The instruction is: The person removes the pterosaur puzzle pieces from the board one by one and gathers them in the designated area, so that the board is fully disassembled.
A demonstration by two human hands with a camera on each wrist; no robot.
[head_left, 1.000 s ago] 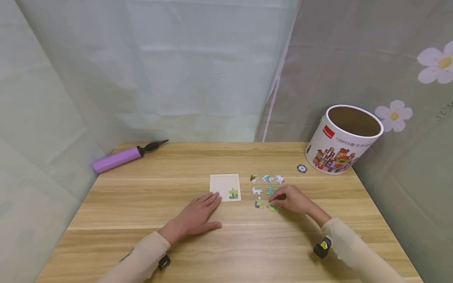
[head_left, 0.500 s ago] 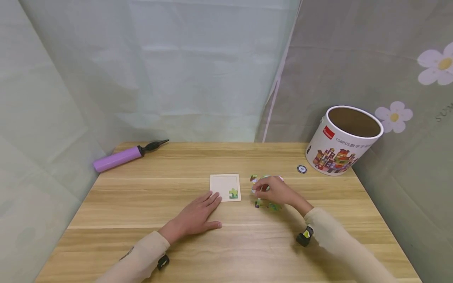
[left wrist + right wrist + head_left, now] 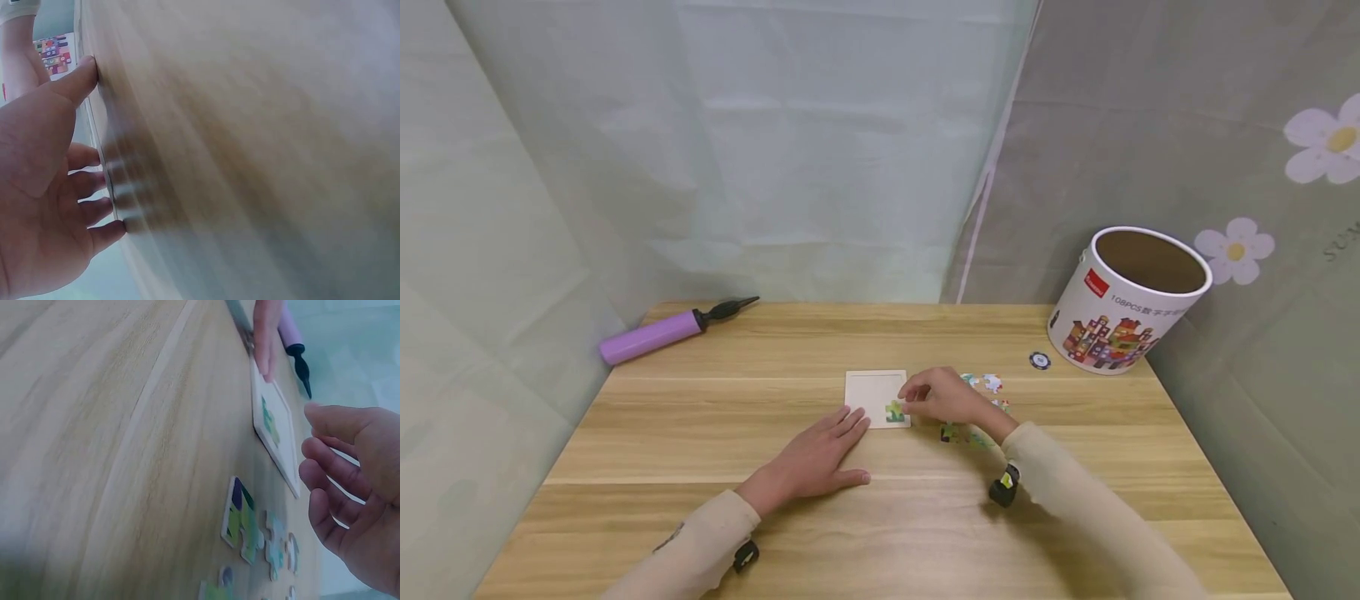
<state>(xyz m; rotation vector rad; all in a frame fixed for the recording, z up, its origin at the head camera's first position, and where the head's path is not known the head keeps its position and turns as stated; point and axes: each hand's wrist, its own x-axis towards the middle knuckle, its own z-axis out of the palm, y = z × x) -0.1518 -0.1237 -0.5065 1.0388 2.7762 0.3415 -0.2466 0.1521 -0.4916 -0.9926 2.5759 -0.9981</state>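
Observation:
In the head view my left hand [image 3: 820, 457] lies flat, its fingertips on the near left edge of a square wooden puzzle board [image 3: 868, 385]. A green puzzle piece [image 3: 893, 412] sits in the board's near right corner. My right hand [image 3: 946, 397] hovers at the board's right edge, thumb and forefinger close beside that piece. Seen from the right wrist, the fingers [image 3: 328, 465] are loosely bent, with nothing showing between them. A purple and green puzzle piece [image 3: 240, 519] lies below that hand, with several more pieces around it. The right hand and forearm hide some pieces from the head camera.
Loose puzzle pieces [image 3: 992, 382] lie right of the board. Farther right are a poker chip [image 3: 1040, 360] and a tall white bucket [image 3: 1120, 329]. A purple hand pump [image 3: 651, 337] lies at the table's back left. Curtains [image 3: 850, 167] hang behind the table [image 3: 880, 533].
My right hand has moved left from over the loose puzzle pieces to the board's right edge. The left hand and the green piece on the board have stayed put.

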